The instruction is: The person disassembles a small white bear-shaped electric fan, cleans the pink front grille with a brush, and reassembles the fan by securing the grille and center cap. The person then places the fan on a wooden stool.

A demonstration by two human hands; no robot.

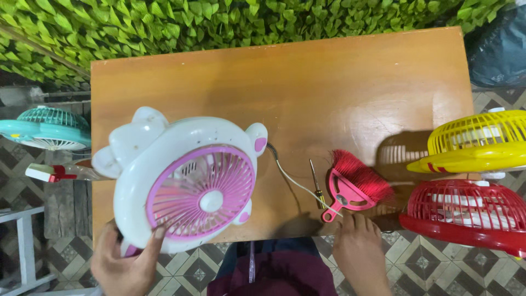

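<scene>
**On the tabletop: one fan in hand, tools within reach**

Across the wooden tabletop [350, 82] we see things ordered by use, so we go from the biggest down. Largest is the white and pink fan [186, 181], an animal-shaped housing with a pink grille, lying grille-up at about eight o'clock on the tabletop and overhanging the near edge. That overhang lets our left hand [123, 263] get under and around the rim: it grips the fan's lower edge at six o'clock, thumb pressed on the white housing, fingers curled out of sight beneath, which keeps the fan steady and face-up.

Off the tabletop at three o'clock sit a yellow fan [476, 142] and, just below it, a red fan [466, 214], parked aside yet close. A teal fan [46, 129] rests at nine o'clock, beyond the left edge, near a spray bottle [60, 172] with a red trigger.

Smaller things lie to the right of the held fan. A red hand brush [353, 186] lies at five o'clock, handle toward us, ready to pick up. Beside it a thin screwdriver [316, 185] points away, and the fan's white cord [293, 181] trails between them.

Our right hand [359, 246] rests at the near edge, fingers flat and loosely spread, holding nothing, fingertips just beside the brush handle.
</scene>
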